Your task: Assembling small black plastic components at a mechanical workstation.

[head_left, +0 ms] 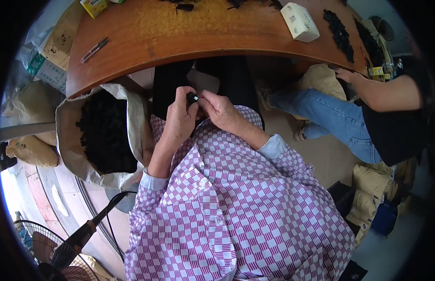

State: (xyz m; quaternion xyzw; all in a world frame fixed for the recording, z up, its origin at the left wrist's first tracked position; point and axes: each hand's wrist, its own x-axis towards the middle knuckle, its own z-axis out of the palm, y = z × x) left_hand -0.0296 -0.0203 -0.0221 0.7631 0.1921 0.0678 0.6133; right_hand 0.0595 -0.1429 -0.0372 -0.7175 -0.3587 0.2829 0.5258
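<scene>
Above my lap, my left hand [180, 114] pinches a small black piece [191, 97] with a pale spot on its end, between thumb and curled fingers. My right hand [220, 111] meets it from the other side, fingertips pressed together at that pale end. The piece is too small and too covered to name its kind. Beside my left forearm stands an open white woven sack [63, 119], filled with many small black pieces [107, 133].
A brown wooden table [180, 30] curves ahead, bearing a pen [94, 50], a white tissue pack [299, 22] and heaps of black strips [338, 35]. At right, another person's hand [346, 75] rests near the table edge. A fan [44, 250] stands lower left.
</scene>
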